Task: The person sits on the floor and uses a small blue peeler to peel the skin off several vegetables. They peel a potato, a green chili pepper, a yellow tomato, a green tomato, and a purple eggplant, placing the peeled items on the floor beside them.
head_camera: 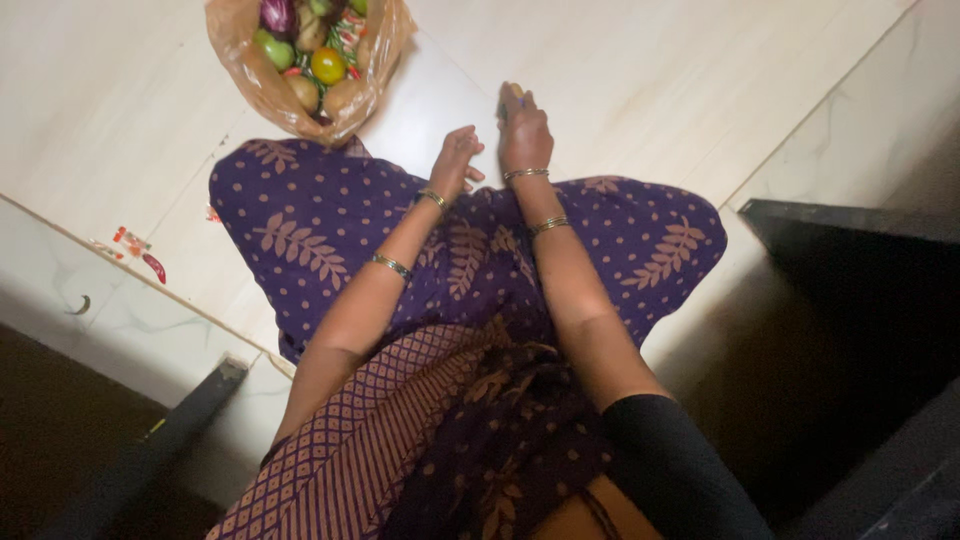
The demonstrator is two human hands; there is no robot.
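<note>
Small tan object [512,93] gripped in right hand [524,135], long axis pointing away over floor [640,70]. Left hand [457,160] loosely curled, empty, just beside. Veg. bag [262,75] lies fwd-left, nearer left hand.

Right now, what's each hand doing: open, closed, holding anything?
Left hand: loosely curled above the purple dotted cloth, nothing visible in it.
Right hand: closed on a small pale object; what it is cannot be told.

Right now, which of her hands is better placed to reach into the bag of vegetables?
Probably the left hand: it looks empty and lies nearer the bag. The right hand is farther away and seems to hold something small.
</note>
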